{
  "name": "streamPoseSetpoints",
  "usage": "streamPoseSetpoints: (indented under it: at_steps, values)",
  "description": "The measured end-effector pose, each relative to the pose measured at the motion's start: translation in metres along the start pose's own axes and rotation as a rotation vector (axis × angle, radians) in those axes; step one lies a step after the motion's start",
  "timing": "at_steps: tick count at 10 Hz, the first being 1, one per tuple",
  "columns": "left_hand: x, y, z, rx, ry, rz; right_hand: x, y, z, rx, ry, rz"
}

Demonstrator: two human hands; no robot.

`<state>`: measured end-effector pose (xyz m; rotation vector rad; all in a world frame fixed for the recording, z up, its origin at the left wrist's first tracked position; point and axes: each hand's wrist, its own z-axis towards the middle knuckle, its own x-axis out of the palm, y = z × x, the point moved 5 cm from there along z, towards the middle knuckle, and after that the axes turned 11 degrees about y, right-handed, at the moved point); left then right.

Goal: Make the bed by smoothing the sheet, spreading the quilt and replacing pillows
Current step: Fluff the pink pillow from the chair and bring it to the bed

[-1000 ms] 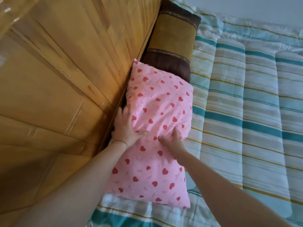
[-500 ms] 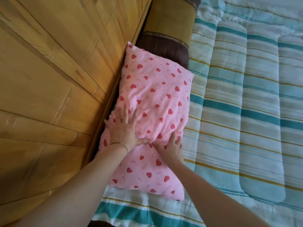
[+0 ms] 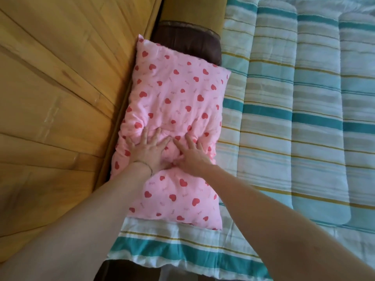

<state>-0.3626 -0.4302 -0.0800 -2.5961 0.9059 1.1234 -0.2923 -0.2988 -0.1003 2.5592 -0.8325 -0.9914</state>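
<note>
A pink pillow (image 3: 174, 94) with red hearts lies along the wooden headboard on top of the striped quilt (image 3: 294, 110). My left hand (image 3: 149, 151) and my right hand (image 3: 192, 157) rest flat side by side on the pillow's middle, fingers spread, denting the fabric. Neither hand grips anything. A thin bracelet sits on my left wrist. Beyond the pink pillow lies a brown and mustard pillow (image 3: 188, 41), partly covered by the pink one's far end.
The wooden headboard (image 3: 60, 98) fills the left side, close against the pillows. The teal, white and yellow striped quilt spreads flat over the bed to the right and under the pillow's near end.
Both hands have flattened out on the pillow, the right one releasing its pinch of the fabric. The view has tilted down, so the pillow sits higher in frame.
</note>
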Motion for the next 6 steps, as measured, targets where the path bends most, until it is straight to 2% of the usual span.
streamPoseSetpoints:
  at_steps: [1,2,4,6]
  values:
    - [-0.002,-0.010,-0.038,-0.017,-0.151,0.004,0.012,-0.005,-0.050,-0.040,-0.104,-0.018]
    - [0.017,-0.023,-0.072,0.025,-0.115,-0.057,0.039,-0.019,-0.094,-0.063,-0.061,-0.098]
    - [0.051,-0.035,-0.074,-0.039,0.029,0.056,0.069,-0.034,-0.095,-0.073,0.142,-0.160]
    - [0.018,-0.064,-0.100,-0.099,-0.037,-0.075,0.034,-0.028,-0.120,-0.105,0.113,-0.120]
